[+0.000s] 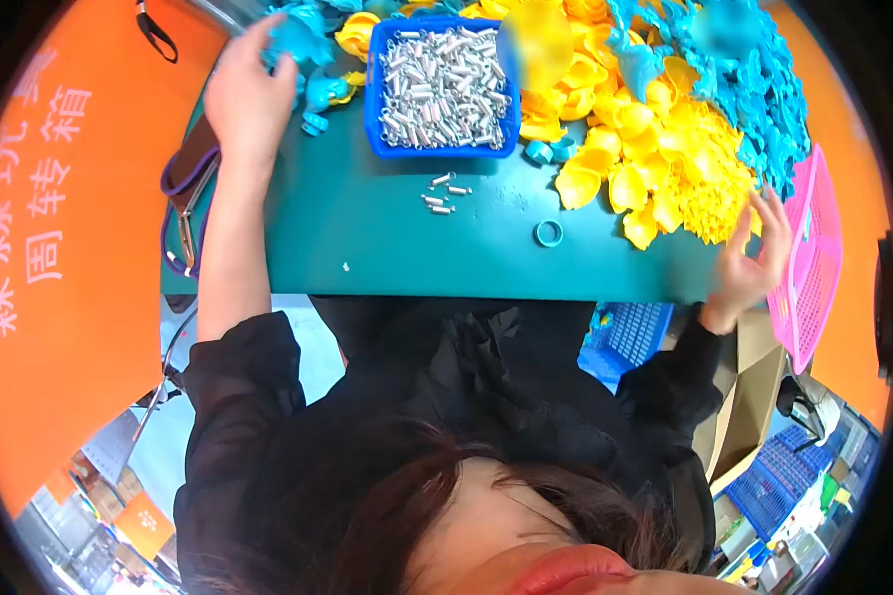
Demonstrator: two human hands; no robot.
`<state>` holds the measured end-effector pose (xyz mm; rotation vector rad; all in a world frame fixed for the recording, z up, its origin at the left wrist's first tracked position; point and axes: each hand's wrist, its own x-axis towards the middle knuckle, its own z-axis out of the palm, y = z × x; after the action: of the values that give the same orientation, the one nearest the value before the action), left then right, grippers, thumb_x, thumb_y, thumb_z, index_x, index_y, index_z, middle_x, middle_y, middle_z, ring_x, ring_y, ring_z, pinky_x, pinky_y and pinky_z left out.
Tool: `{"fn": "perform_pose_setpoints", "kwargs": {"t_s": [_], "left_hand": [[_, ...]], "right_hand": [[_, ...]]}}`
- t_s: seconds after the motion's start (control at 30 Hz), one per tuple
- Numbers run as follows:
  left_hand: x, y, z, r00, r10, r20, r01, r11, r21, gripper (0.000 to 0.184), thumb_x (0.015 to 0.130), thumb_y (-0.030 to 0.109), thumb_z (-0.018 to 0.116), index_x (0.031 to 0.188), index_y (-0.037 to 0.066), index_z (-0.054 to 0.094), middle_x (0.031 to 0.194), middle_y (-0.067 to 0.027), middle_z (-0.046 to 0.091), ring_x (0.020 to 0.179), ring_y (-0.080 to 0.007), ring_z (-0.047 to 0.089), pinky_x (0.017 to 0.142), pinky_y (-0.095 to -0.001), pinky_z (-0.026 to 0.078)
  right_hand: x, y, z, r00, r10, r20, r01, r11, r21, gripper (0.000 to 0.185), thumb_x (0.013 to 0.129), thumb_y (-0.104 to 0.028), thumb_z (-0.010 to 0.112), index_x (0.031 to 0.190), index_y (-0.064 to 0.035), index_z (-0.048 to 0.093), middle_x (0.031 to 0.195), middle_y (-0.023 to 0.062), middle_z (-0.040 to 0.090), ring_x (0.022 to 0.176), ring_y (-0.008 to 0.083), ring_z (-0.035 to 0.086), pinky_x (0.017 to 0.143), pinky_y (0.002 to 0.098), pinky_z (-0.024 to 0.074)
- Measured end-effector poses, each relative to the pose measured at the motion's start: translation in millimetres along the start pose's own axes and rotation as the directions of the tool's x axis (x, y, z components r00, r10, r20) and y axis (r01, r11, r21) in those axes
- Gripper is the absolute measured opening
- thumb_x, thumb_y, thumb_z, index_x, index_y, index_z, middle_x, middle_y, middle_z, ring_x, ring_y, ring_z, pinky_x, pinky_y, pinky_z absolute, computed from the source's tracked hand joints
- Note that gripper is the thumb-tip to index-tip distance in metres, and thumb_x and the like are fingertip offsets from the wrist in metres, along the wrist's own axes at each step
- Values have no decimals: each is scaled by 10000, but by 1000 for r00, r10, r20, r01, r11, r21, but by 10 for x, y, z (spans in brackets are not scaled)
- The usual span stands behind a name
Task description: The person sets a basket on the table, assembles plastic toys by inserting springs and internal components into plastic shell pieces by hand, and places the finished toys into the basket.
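My left hand (246,97) reaches to the table's far left side, thumb and index finger apart, beside a heap of teal plastic pieces (303,38). Whether its fingertips touch a piece is hard to tell. A teal part with yellow on it (325,91) lies just right of that hand. On the opposite side, my right hand (754,260) is at the edge of the small yellow pieces (709,203), its fingers spread and nothing visible in them. Between the hands stands a blue bin (445,153) full of small metal springs (442,89). Several loose springs (445,196) lie in front of it.
Larger yellow shells (605,129) and a teal pile (759,99) cover the back right of the green table (397,248). A teal ring (549,233) lies near the front. A pink basket (812,258) stands at the right edge; orange crates (69,198) flank the table.
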<state>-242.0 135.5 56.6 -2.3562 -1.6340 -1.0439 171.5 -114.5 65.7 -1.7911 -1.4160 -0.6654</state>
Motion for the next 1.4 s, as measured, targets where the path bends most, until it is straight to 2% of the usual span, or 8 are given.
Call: {"fn": "perform_pose_setpoints", "kwargs": {"t_s": [0.13, 0.2, 0.37, 0.53, 0.77, 1.03, 1.13, 1.4], "left_hand": [[-61, 236, -225, 961, -53, -272, -53, 929, -366, 329, 853, 41, 607, 1178, 91, 627, 1027, -77, 644, 848, -144, 613, 701, -249, 492], [-208, 399, -329, 965, -261, -1, 134, 499, -856, 385, 864, 13, 593, 1238, -19, 505, 1112, -147, 582, 802, -166, 624, 565, -224, 480], [-861, 755, -416, 745, -97, 660, 637, -189, -747, 458, 875, 83, 584, 1288, -10, 409, 1170, -182, 540, 770, -174, 583, 573, -223, 464], [-1026, 841, -470, 541, 31, 840, 650, -650, -394, 401, 953, 144, 481, 1310, -20, 401, 1249, -221, 522, 791, -187, 588, 698, -262, 504], [-1059, 864, -523, 608, -20, 793, 739, -349, -576, 456, 926, 63, 511, 1351, -2, 359, 1240, -203, 533, 1036, -267, 618, 849, -365, 547], [-1148, 1005, -330, 781, -87, 619, 625, 109, -773, 203, 919, 27, 538, 1101, -20, 615, 1093, -88, 635, 924, -121, 616, 782, -253, 512], [-1089, 1142, -410, 700, -8, 714, 703, 187, -686, 230, 944, 73, 515, 1147, 16, 606, 1033, -52, 647, 852, -88, 614, 715, -225, 503], [-1089, 1290, -427, 597, 32, 802, 759, 302, -577, 272, 956, 144, 463, 1161, 37, 606, 772, -12, 617, 566, -49, 540, 496, -197, 428]], "right_hand": [[-251, -766, 248, 888, -361, 287, 293, 922, 252, 224, 697, -74, 736, 897, -167, 697, 957, 31, 631, 891, 246, 577, 795, 370, 418], [-278, -1054, 227, 796, -402, 453, 248, 899, 362, 269, 685, -242, 769, 938, -206, 685, 938, 3, 597, 919, 234, 534, 821, 385, 368], [-432, -1138, 388, 750, -365, 551, 159, 909, 385, 271, 703, -250, 754, 955, -196, 668, 917, -7, 574, 896, 220, 533, 789, 362, 376], [-386, -1471, 565, 834, -322, 448, 145, 911, 386, 246, 715, -235, 740, 946, -188, 669, 864, -5, 561, 851, 204, 528, 742, 357, 377], [-481, -1834, 892, 798, -327, 506, 170, 928, 331, 135, 766, -156, 682, 888, -131, 628, 807, 13, 552, 728, 196, 554, 670, 330, 402], [-219, -1803, 565, 888, -59, 455, -331, 605, 724, 118, 838, 13, 624, 952, -16, 616, 817, 81, 636, 718, 167, 636, 642, 243, 486], [-147, -1839, 420, 792, -94, 604, -540, 356, 763, 96, 859, 15, 605, 954, 4, 611, 813, 64, 622, 718, 116, 611, 629, 229, 480], [-157, -1764, 443, 629, -157, 761, -720, 251, 647, 25, 902, 10, 561, 917, 20, 543, 813, 34, 596, 759, 79, 594, 677, 210, 470]]}}
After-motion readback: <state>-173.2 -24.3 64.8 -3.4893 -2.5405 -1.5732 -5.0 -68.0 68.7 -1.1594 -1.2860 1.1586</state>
